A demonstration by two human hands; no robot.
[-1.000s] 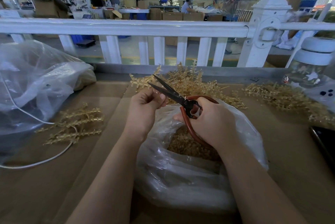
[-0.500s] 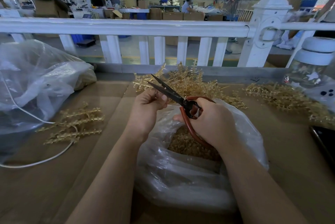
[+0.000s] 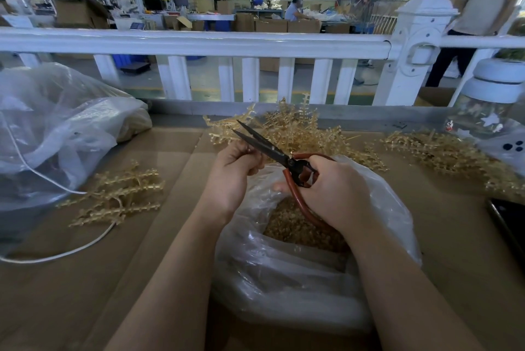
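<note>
My right hand (image 3: 332,188) grips the red handles of black-bladed scissors (image 3: 264,146), whose blades stand apart and point up-left. My left hand (image 3: 235,166) is curled just under the blades, pinching something small that its fingers hide. Both hands hover over an open clear plastic bag (image 3: 298,274) holding a heap of small amber plastic pieces (image 3: 287,225). A pile of amber plastic sprues (image 3: 301,131) lies behind the hands.
More sprues lie at the left (image 3: 119,194) and at the right (image 3: 443,151). A big clear bag (image 3: 56,129) and a white cable (image 3: 56,254) sit at the left. A glass jar (image 3: 491,112) and a dark phone (image 3: 508,220) are at the right. A white railing (image 3: 199,40) borders the cardboard-covered table (image 3: 71,293); a person (image 3: 480,9) walks beyond it.
The hands and scissors have stayed almost still, blades open over the bag. A person has walked into view beyond the railing at the top right.
</note>
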